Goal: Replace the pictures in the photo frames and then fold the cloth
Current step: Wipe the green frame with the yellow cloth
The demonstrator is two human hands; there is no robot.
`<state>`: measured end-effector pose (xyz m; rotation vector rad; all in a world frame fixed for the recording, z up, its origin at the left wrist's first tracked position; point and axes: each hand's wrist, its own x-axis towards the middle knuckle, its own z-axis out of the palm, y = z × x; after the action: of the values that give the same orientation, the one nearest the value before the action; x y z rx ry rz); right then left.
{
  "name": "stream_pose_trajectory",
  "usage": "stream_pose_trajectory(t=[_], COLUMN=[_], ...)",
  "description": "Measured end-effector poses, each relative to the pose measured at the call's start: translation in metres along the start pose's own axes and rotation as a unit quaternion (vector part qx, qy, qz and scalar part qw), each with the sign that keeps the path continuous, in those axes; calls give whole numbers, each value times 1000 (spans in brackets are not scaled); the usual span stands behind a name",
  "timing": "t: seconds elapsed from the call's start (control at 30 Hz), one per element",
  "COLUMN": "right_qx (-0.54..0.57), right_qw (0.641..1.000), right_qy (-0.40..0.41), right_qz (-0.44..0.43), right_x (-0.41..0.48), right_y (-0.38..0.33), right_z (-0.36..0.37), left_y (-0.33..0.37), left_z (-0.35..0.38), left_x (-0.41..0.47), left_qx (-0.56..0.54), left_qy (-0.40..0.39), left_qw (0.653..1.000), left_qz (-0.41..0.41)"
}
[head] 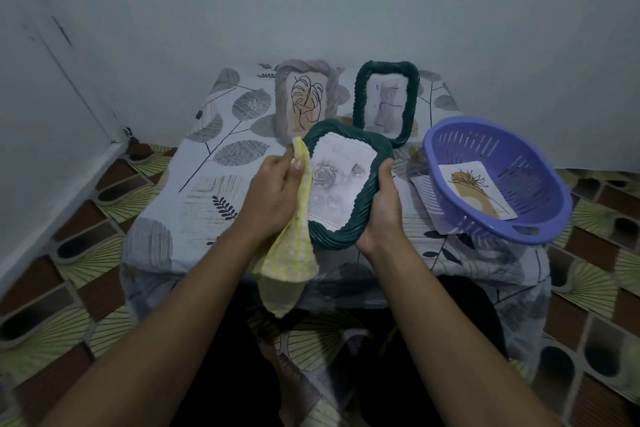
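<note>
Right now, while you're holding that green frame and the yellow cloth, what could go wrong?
1. The green frame is held up only by the right hand at one edge, so it might slip and fall onto the table.
2. The yellow cloth in the left hand hangs off the table's edge and could drop to the floor.
3. The two standing frames, grey and dark green, are just behind; a bump could tip them.
</note>
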<state>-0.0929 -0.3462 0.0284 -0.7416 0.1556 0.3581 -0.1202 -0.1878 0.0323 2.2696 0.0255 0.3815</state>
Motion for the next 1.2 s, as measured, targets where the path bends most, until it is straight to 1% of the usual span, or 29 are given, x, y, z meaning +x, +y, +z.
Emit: stream_pose_trajectory(t=[0.07,0.13,0.2,0.27,0.33,0.4,0.43,0.47,0.53,0.63,0.7,0.77,0.8,0.87,0.93,0.97,1.0,1.03,1.07,1.13,1.2], right_qx=[3,9,21,32,4,-13,-11,-2,19,26,19,12,9,-1,3,6,7,9,11,18,14], right_qw=[999,996,994,991,989,989,990,991,993,995,994,994,993,991,992,993,993,994,994,995,997], right_qy=[35,71,95,110,129,117,103,88,65,38,39,42,48,52,25,15,6,-7,-23,-55,-57], right_qz=[-23,-45,-54,-63,-78,-94,-99,-100,-100,-91,-97,-102,-107,-122,-123,-119,-115,-110,-106,-80,-55], right_x=[8,15,19,19,14,11,10,9,9,10,11,12,14,14,14,13,11,9,9,7,4], right_y=[1,1,1,2,4,5,5,5,5,8,8,6,4,-2,-5,-5,-5,-5,-4,-2,3], right_z=[-3,-4,-4,-1,4,8,9,9,7,6,6,8,10,12,13,12,12,10,9,8,9], left_y=[2,-1,-1,7,16,14,10,3,-7,-6,3,14,19,24,18,11,4,-4,-11,-16,-12], left_z=[10,21,32,43,50,51,48,45,38,29,28,35,41,48,49,46,42,38,34,24,15], left_x=[-8,-18,-30,-40,-48,-48,-43,-36,-20,2,3,-7,-16,-31,-35,-32,-28,-23,-15,3,21], left_qx=[24,52,104,145,173,187,195,202,190,118,82,92,111,133,150,163,174,180,183,181,184], left_qy=[-23,-25,-22,-29,-41,-51,-46,-35,-16,-5,7,11,12,12,-5,-13,-17,-14,-10,-10,-14], left_qw=[999,998,994,988,979,970,969,970,980,991,993,994,994,985,970,962,958,960,967,981,983], left_qz=[-5,-4,5,38,102,147,147,132,59,-64,-88,-53,-10,105,194,219,227,214,178,72,-8])
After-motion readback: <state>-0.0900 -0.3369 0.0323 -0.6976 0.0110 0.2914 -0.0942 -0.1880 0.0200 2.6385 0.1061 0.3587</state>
